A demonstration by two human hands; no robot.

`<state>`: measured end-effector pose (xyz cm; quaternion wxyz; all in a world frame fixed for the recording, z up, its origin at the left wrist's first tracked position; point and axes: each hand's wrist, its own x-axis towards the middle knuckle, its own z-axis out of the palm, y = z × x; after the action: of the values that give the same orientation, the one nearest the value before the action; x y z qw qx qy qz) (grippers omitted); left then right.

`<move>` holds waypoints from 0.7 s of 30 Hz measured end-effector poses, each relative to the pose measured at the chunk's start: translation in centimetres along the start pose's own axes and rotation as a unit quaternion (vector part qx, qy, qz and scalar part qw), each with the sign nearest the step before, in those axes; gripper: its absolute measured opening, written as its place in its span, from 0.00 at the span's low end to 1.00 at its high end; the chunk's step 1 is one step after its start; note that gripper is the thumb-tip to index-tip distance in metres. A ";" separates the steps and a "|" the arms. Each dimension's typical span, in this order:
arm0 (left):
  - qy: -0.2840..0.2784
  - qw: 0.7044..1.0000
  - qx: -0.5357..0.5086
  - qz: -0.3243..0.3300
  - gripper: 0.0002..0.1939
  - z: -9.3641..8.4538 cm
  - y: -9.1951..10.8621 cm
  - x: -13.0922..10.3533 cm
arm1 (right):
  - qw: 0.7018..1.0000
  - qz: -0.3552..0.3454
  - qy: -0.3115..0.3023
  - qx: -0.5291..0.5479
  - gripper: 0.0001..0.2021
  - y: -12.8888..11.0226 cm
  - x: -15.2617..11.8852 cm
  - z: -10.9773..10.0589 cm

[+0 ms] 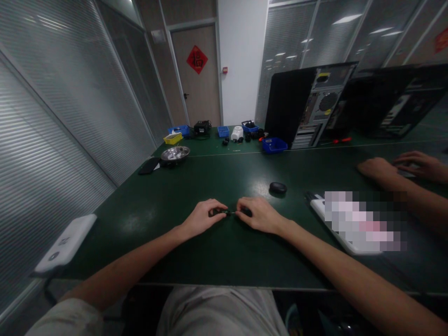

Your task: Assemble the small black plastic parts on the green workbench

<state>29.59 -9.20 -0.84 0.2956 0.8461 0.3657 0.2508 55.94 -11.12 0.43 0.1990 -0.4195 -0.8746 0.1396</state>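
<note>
Both my hands rest close together over the middle of the green table point(224, 261). My left hand point(204, 215) pinches a small dark part point(228, 213) between thumb and fingers. From the right, my right hand point(258, 213) is closed with its fingertips at a thin, light-coloured bit by that part; a dark thing shows within its fingers, too small to name. Beyond my right hand lies a black mouse-shaped object point(277, 188).
At the right lies a white case point(336, 228), partly blurred out, near another person's hands point(380, 170). Farther back stand a metal bowl point(175, 154), a blue tray point(275, 145) and a computer tower point(290, 102). A white device point(66, 242) is at the left edge.
</note>
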 end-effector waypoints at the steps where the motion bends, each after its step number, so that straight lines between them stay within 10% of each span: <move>1: -0.002 1.000 0.006 0.009 0.14 0.0 0.0 -0.1 | 1.000 0.001 0.003 -0.002 0.05 -0.1 0.0 0.1; 21: 0.020 0.997 -0.015 0.078 0.10 0.7 -0.5 -0.1 | 1.000 -0.002 0.011 0.016 0.05 -0.6 0.0 0.8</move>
<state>29.73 -9.16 -1.70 0.2801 0.8624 0.3006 0.2957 55.16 -11.55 0.00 0.2151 -0.4164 -0.8708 0.1488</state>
